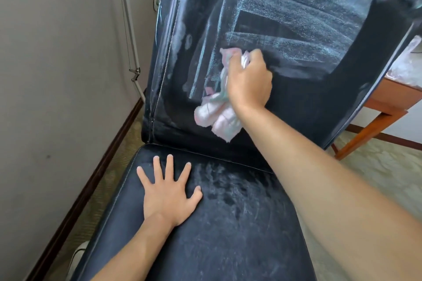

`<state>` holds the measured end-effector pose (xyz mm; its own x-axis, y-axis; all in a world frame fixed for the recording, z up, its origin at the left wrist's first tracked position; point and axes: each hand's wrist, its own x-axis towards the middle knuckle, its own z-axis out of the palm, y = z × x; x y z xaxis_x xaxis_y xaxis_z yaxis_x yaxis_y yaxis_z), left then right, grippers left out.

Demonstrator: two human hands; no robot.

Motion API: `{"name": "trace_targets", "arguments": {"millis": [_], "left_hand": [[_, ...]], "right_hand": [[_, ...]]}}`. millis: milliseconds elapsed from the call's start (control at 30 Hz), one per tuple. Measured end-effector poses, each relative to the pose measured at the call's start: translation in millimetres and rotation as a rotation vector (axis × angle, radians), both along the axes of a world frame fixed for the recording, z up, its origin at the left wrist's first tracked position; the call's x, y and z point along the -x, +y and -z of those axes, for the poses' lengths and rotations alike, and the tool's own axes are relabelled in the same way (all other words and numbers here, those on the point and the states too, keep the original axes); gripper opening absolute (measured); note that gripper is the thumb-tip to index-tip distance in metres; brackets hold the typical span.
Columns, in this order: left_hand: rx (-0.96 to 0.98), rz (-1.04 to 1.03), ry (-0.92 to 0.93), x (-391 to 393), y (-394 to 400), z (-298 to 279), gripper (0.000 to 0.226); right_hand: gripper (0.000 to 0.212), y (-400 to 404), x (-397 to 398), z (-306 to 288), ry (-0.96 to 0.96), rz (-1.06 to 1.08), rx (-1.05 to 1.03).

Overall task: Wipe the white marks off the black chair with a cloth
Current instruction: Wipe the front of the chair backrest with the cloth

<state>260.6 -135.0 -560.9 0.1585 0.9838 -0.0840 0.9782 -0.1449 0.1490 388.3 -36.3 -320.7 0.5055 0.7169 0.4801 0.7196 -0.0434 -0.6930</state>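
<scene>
The black chair fills the middle of the head view, its seat toward me and its backrest upright behind. White chalky marks cover the upper backrest in broad streaks, and fainter smears lie on the seat. My right hand grips a crumpled pink and white cloth and presses it against the middle of the backrest, with the loose end hanging below the fist. My left hand lies flat on the seat with fingers spread, near the seam to the backrest.
A grey wall with a dark baseboard runs along the left. A thin metal lamp arm stands between wall and chair. At right, behind the backrest, is a wooden table on a pale patterned floor.
</scene>
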Motion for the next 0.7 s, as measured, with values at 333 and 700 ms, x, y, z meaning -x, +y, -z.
{"name": "trace_targets", "arguments": {"millis": [333,700], "left_hand": [[-0.017,-0.001,-0.008,-1,-1,1,0.081],[-0.025,-0.001,-0.030,1,-1,2,0.082]], "right_hand": [[0.037,-13,6,7,-0.032,-0.038,0.031],[0.037,-24,26,58,0.010,-0.114,0.298]]}}
